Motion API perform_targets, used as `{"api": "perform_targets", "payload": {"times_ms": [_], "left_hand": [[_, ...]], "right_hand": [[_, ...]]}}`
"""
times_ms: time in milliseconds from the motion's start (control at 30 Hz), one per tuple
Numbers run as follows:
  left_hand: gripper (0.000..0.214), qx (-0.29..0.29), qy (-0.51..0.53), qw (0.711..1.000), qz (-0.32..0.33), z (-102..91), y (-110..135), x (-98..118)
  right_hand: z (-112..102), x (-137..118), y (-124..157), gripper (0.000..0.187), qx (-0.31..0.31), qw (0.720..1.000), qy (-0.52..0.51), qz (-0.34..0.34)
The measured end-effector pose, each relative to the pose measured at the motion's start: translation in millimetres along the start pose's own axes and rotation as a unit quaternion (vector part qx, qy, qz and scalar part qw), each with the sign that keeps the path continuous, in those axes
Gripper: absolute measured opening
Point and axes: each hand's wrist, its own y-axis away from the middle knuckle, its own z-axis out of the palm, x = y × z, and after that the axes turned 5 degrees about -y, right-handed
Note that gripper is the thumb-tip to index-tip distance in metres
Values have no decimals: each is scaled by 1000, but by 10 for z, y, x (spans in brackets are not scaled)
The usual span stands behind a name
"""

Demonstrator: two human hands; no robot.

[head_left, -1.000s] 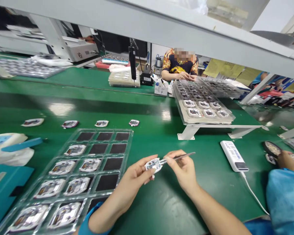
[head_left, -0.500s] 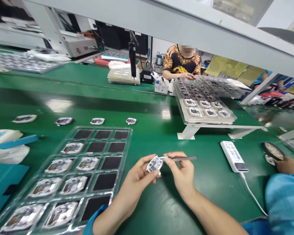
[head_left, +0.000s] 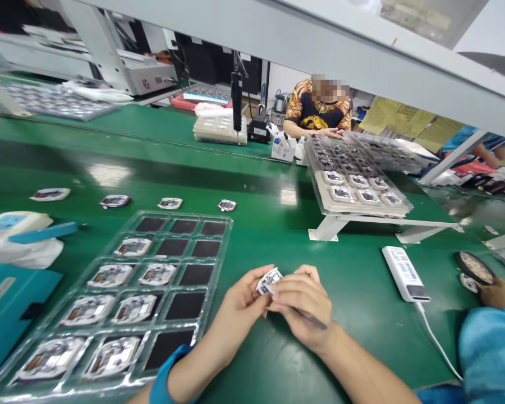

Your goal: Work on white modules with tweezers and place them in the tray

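Note:
My left hand [head_left: 244, 300] is closed on a small white-rimmed electronic module [head_left: 269, 280] with circuit parts on its face, held tilted above the green bench. My right hand [head_left: 305, 306] is closed around a pair of thin metal tweezers [head_left: 309, 318], whose rear end sticks out below the fingers. Its fingertips meet the module's right side and cover part of it; the tweezers' tips are hidden. To the left lies a clear compartment tray [head_left: 225, 247] with several similar modules [head_left: 157, 274] in its left and middle columns and dark pads in other pockets.
Several loose modules [head_left: 170, 203] lie in a row beyond the tray. A stack of filled trays [head_left: 362, 210] rests on a white stand. At right are a white power strip [head_left: 404, 272] and a co-worker's blue sleeve [head_left: 490, 353]. Another person [head_left: 317, 112] sits across the bench.
My right hand has turned over, its fingers now over the module, and the tweezers have swung to slope down to the right. The view has shifted slightly.

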Motion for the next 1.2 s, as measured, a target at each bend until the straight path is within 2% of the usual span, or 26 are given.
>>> {"api": "perform_targets", "payload": {"times_ms": [100,133,200,267,333,433,733,833,967,1100,1200], "left_hand": [[44,-16,-9,1000,-1,-8,-1,7],[44,-17,-15,1000,-1,-7,0,18],[44,-12,-32,999,-5,-5,1,46],[42,-2,-57,998,-15,-9,1,70],[39,11,-77,997,-23,-23,1,82],[36,16,-89,996,-26,-56,1,78],[34,-5,-79,995,-66,-88,-5,123],[33,-4,-48,995,-93,-76,9,168],[32,-9,-6,994,-110,-56,18,205],[33,-20,14,993,-111,-52,2,200],[36,-18,36,992,-118,-66,-10,194]], "right_hand": [[-34,-14,-3,21,-66,997,1,27],[-34,-15,-2,21,-59,998,-6,38],[-25,-12,1,16,-6,997,-33,66],[-15,-5,-2,9,65,986,-77,129],[-14,7,-15,2,105,965,-122,207],[-23,30,-46,5,103,940,-169,277],[-45,66,-104,24,89,907,-225,344],[-37,61,-94,23,109,909,-221,337],[-4,45,-69,16,136,926,-209,283],[14,40,-47,13,128,934,-208,262],[2,38,-36,6,100,947,-202,229]]}}
